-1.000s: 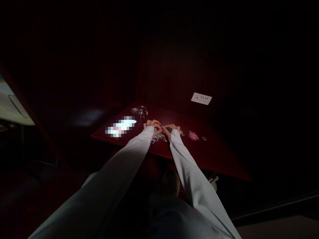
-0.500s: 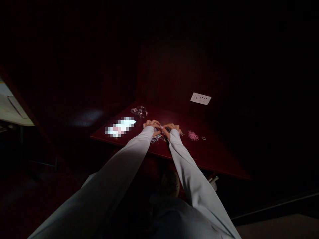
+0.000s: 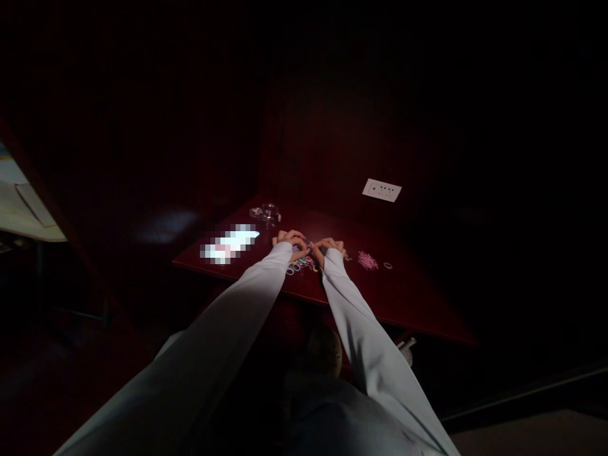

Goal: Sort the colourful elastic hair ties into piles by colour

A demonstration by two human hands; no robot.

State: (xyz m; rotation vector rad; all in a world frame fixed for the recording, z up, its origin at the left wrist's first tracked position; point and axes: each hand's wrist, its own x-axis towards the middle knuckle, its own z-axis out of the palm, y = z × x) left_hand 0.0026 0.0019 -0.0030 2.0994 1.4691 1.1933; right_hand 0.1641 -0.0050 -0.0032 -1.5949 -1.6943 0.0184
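Observation:
A loose heap of small coloured hair ties [image 3: 297,267], some in ring shapes, lies near the front edge of the dark red table. Just above it, my left hand [image 3: 292,239] has its fingers curled in a pinch. My right hand [image 3: 327,246] pinches from the other side, its fingertips a short way from the left ones. Between them shows a small purple hair tie [image 3: 311,245], gripped by both hands; its finer shape is too small to make out. My palms and sleeves hide part of the heap.
Right of my hands lie a pile of pink strands [image 3: 367,260] and a single ring [image 3: 388,265]. A clear jar [image 3: 270,212] stands at the back left, behind a bright, blurred-out phone-like screen [image 3: 232,242]. A white socket plate [image 3: 381,190] is on the back wall.
My fingertips, close together before, have drawn slightly apart, with the small purple piece now showing between them. The heap, pink pile and jar stay where they were.

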